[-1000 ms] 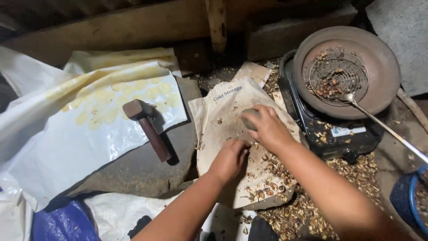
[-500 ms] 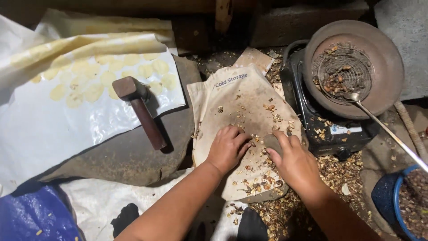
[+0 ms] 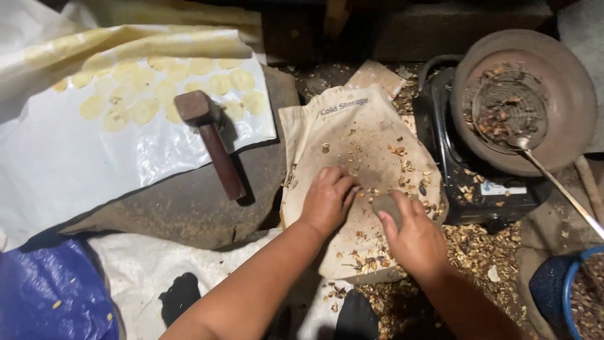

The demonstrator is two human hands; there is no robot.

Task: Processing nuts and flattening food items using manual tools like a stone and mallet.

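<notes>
Dim scene lit from above — glare sheens on the glossy white plastic sheet [image 3: 94, 157], the wooden-handled mallet [image 3: 211, 141] throws a short shadow rightward, top edge falls black — slight softness throughout.

Was working in a rough backyard-type food-processing spot, floor level. Evidence: small black electric stove [image 3: 469, 182] at right of frame with a worn pan [image 3: 566, 94] on it, wire skimmer [image 3: 509, 110] inside. Husk litter [image 3: 478, 252] across lower right. Mallet [image 3: 211, 141] on flat stone slab [image 3: 182, 208], centre left. Plastic sheeting [image 3: 69, 164] upper left.
</notes>
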